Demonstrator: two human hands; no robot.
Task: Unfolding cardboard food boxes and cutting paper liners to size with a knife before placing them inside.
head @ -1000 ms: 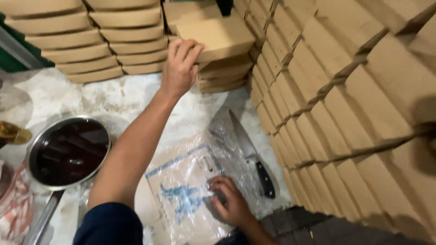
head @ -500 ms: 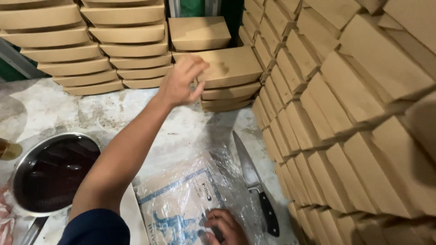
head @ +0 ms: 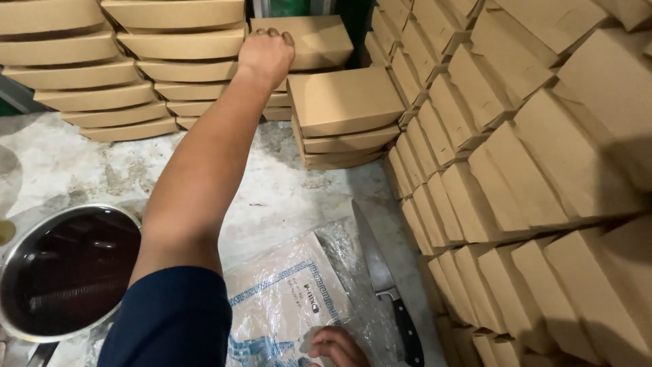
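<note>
My left hand point(head: 267, 56) reaches far forward and curls its fingers over the near left edge of a flat brown cardboard box point(head: 314, 37) on top of a back stack. In front of it another short stack of the same boxes point(head: 343, 102) stands on the table. My right hand point(head: 334, 346) is at the bottom edge, fingers bent down onto a crumpled clear plastic bag point(head: 292, 299) with blue print. A kitchen knife point(head: 380, 278) with a black handle lies just to the right of the bag, blade pointing away.
Stacks of brown boxes point(head: 102, 75) line the back left, and slanted rows of boxes point(head: 516, 177) fill the right side. A round metal pan point(head: 61, 272) with dark liquid sits at the left on the mottled white table point(head: 285, 197).
My left hand has gone from the nearer stack's top box to the box behind it. The view has tilted forward, so my right hand sits lower in the frame.
</note>
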